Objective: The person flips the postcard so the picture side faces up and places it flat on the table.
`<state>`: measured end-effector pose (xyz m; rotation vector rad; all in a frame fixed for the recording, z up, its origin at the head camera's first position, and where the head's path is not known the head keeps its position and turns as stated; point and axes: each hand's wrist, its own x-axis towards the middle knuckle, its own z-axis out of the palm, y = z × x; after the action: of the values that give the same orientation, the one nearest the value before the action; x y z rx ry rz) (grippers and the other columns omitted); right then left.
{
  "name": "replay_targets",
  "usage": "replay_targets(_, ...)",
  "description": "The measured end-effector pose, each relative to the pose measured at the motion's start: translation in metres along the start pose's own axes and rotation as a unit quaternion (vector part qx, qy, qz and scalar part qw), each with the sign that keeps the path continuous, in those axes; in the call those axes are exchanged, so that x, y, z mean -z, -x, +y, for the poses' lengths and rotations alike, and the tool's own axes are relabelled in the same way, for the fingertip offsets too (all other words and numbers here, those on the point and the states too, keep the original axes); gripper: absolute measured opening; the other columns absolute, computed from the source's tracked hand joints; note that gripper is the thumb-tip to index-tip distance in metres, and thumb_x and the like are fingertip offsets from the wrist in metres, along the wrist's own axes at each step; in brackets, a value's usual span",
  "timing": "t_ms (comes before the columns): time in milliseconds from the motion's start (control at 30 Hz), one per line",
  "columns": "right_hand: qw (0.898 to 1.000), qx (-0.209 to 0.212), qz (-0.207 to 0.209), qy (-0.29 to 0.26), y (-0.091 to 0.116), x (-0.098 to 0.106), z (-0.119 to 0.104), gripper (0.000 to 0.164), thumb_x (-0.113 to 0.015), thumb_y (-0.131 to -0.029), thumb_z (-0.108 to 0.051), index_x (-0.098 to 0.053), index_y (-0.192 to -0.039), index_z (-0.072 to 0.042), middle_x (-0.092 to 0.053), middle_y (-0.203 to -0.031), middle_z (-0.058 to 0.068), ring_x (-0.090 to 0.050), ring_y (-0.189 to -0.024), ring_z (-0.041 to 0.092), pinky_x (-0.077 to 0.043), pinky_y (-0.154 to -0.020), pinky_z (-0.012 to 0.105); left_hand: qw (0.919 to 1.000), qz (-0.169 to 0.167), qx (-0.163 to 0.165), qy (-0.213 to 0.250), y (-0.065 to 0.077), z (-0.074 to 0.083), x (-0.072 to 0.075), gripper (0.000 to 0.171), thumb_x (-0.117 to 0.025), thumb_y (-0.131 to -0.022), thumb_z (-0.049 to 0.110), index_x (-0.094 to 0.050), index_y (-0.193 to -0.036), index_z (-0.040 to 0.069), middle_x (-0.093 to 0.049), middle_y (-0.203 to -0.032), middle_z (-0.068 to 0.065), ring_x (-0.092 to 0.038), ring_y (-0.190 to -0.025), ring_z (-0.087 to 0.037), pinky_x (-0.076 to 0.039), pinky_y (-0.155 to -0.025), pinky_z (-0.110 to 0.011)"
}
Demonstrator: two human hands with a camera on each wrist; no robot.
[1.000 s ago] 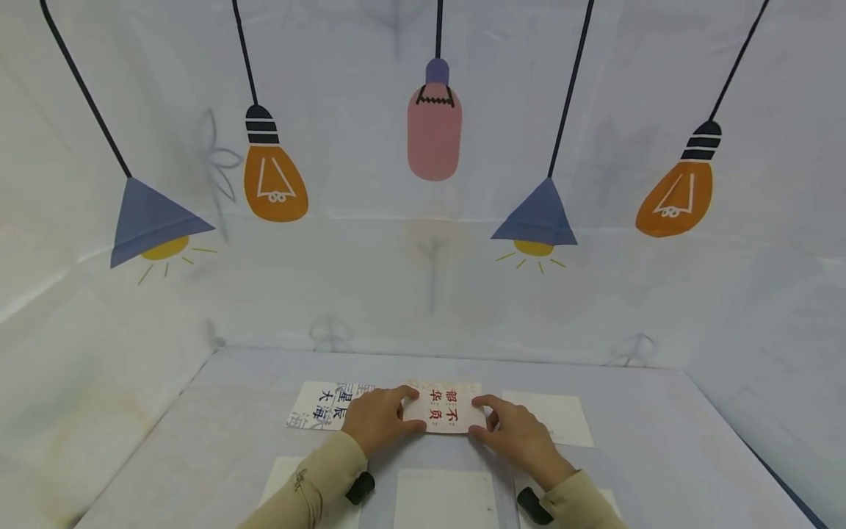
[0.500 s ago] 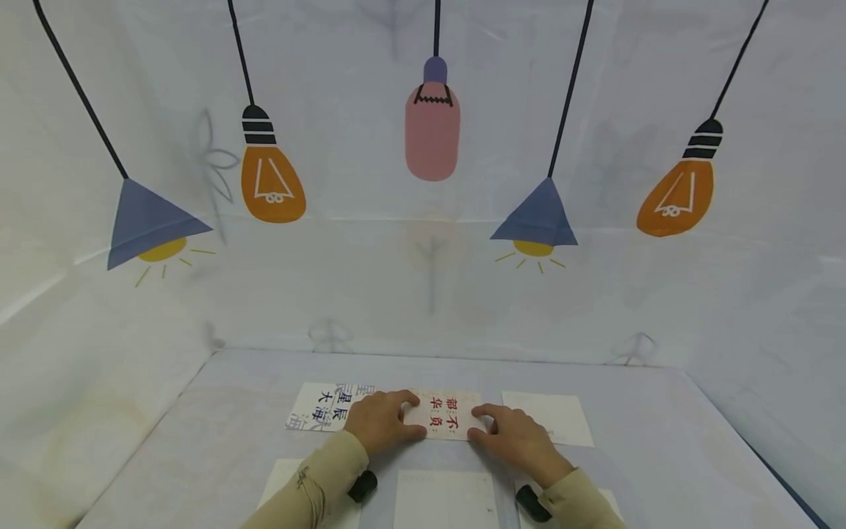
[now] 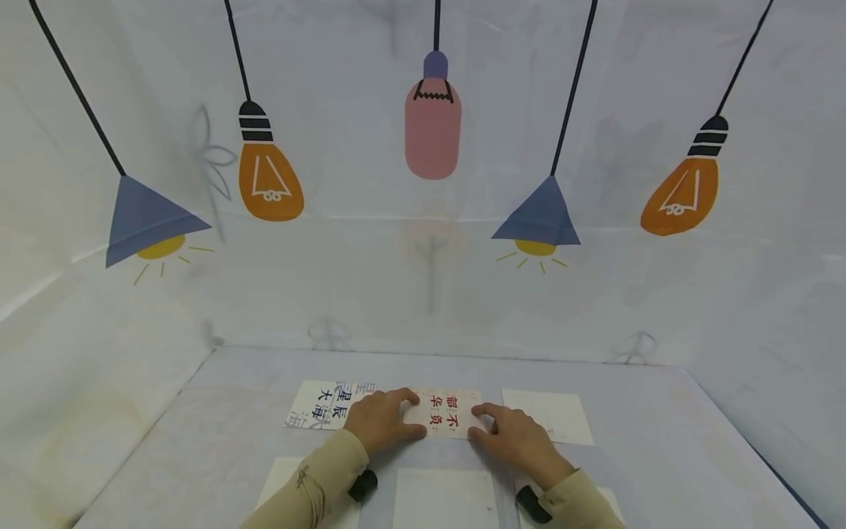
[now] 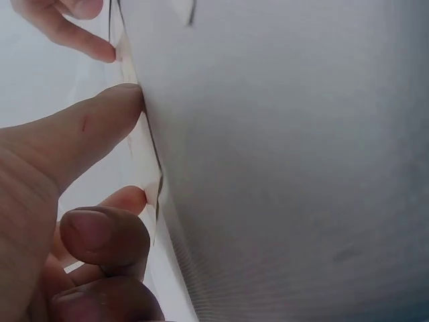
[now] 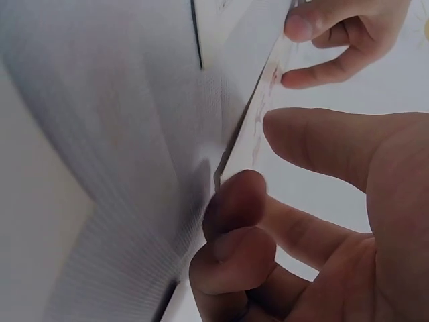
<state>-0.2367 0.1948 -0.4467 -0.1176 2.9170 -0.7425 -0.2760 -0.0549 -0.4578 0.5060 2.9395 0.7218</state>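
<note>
A cream card (image 3: pixel 444 413) with red Chinese characters lies at the middle of the far row, flat on the white table. My left hand (image 3: pixel 380 421) rests its thumb and index fingertip on the card's left end. At the right end, my right hand (image 3: pixel 518 437) has its index fingertip and thumb by the edge. In the left wrist view the left thumb (image 4: pixel 100 127) meets the card's near edge. The right wrist view has the right thumb (image 5: pixel 315 141) close over the card's face, with the other fingers bent beside its end.
A card with dark blue characters (image 3: pixel 324 405) lies left, partly under the left hand. A pale card (image 3: pixel 555 415) lies right. In the near row are more pale cards, one in the middle (image 3: pixel 446 499), the outer ones partly covered by the forearms. A lamp-printed white sheet (image 3: pixel 370 294) stands behind.
The red-character card has come down flat onto the table, slightly nearer, and the right fingers lowered with it. Over the last half second the hands and card have stayed still.
</note>
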Motion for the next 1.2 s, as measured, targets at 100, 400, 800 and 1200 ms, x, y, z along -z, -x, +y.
replay_targets(100, 1.0, 0.002, -0.005, 0.006, 0.001, -0.002, 0.001, 0.044, -0.072, -0.091, -0.043, -0.069, -0.129, -0.019, -0.065, -0.085, -0.002, -0.054, -0.071, 0.015, -0.047, -0.063, 0.039, 0.9999, -0.008, 0.005, 0.009, -0.001, -0.001, -0.001, 0.053, -0.084, -0.076, 0.053, -0.071, -0.119, 0.025, -0.073, -0.104, -0.007, -0.064, -0.082, -0.022, -0.05, -0.069, -0.041)
replay_targets(400, 0.999, 0.032, 0.025, -0.034, 0.014, 0.008, 0.001, 0.038, -0.074, -0.092, -0.03, -0.068, -0.127, -0.016, -0.058, -0.071, -0.006, -0.051, -0.061, 0.013, -0.042, -0.054, 0.033, 0.9993, -0.015, 0.005, 0.034, 0.001, 0.002, 0.002, 0.045, -0.077, -0.085, 0.049, -0.069, -0.122, 0.025, -0.066, -0.083, 0.004, -0.056, -0.072, -0.015, -0.045, -0.063, -0.037)
replay_targets(800, 0.997, 0.044, 0.042, -0.048, 0.022, 0.021, 0.023, 0.044, -0.078, -0.089, -0.028, -0.065, -0.129, -0.014, -0.057, -0.076, -0.01, -0.049, -0.061, 0.009, -0.041, -0.055, 0.028, 0.9979, 0.016, -0.049, 0.039, -0.001, 0.022, -0.002, 0.044, -0.078, -0.086, 0.044, -0.07, -0.121, 0.019, -0.055, -0.07, 0.014, -0.048, -0.057, -0.007, -0.039, -0.052, -0.028)
replay_targets(1200, 0.995, 0.033, 0.051, -0.076, 0.027, 0.041, 0.049, 0.054, -0.078, -0.089, -0.028, -0.059, -0.137, -0.012, -0.055, -0.089, -0.005, -0.051, -0.068, 0.012, -0.043, -0.056, 0.028, 0.9954, 0.038, -0.087, 0.006, -0.015, 0.052, -0.016, 0.053, -0.079, -0.081, 0.054, -0.071, -0.121, 0.021, -0.056, -0.084, 0.009, -0.05, -0.069, -0.007, -0.043, -0.057, -0.027)
